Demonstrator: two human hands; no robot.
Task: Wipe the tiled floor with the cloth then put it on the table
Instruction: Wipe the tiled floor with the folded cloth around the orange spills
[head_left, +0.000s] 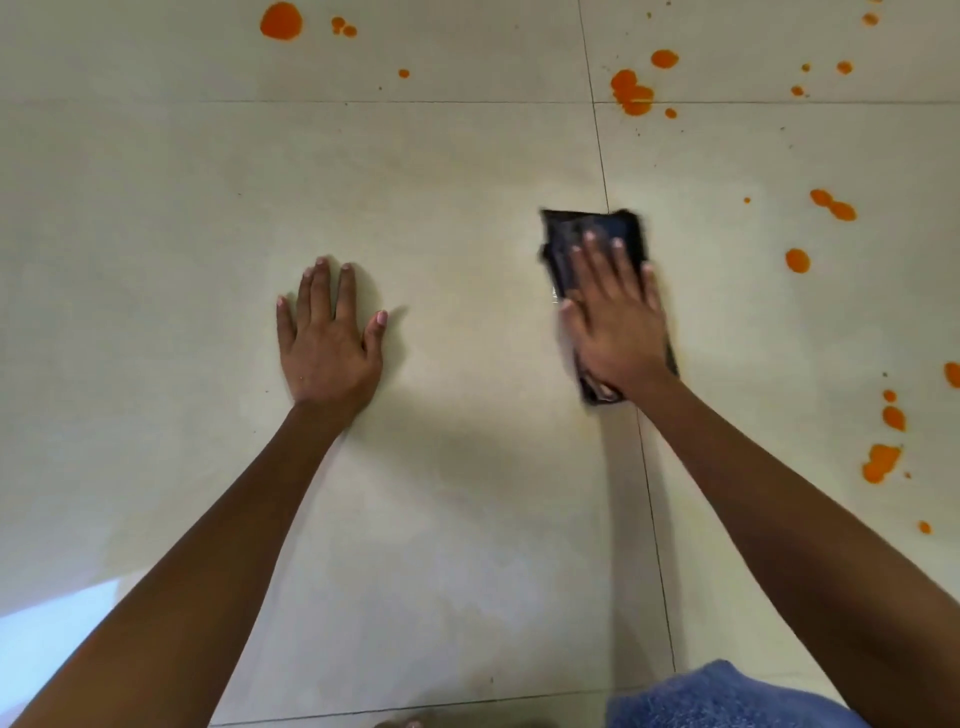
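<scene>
A dark folded cloth (618, 231) lies flat on the pale tiled floor (208, 182), across a grout line right of centre. My right hand (615, 317) presses down on the cloth with its fingers spread, covering its middle. My left hand (327, 332) rests flat on the bare tile to the left, palm down, fingers apart, holding nothing. Orange splashes mark the floor: a cluster (631, 93) beyond the cloth, a large blot (281, 21) at the top left, and more (834, 205) to the right of the cloth. No table is in view.
More orange drops (880, 460) run down the right edge. A blue fabric, likely my clothing (727, 699), shows at the bottom right. A bright patch of light (57, 618) falls on the floor at the lower left.
</scene>
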